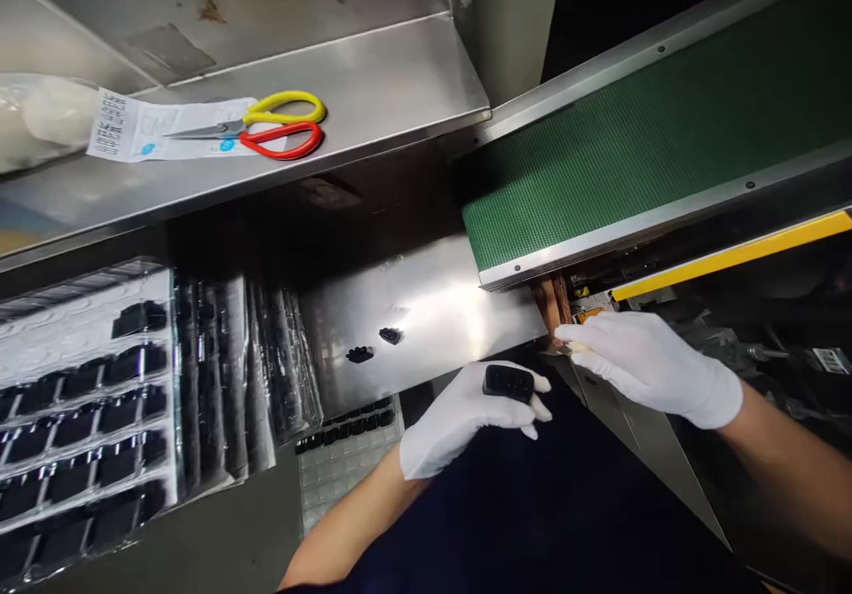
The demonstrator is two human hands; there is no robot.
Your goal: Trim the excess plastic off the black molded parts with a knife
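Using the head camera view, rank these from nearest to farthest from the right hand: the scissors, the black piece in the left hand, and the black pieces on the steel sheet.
From the white-gloved right hand:
1. Black rectangular piece, held in the white-gloved left hand, just to its left.
2. Two small black moulded pieces on the shiny steel sheet, farther left.
3. Red-and-yellow-handled scissors, on the upper steel shelf, farthest.

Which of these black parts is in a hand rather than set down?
The black part on the gloved left hand; the others lie on the steel sheet or in the plastic trays.
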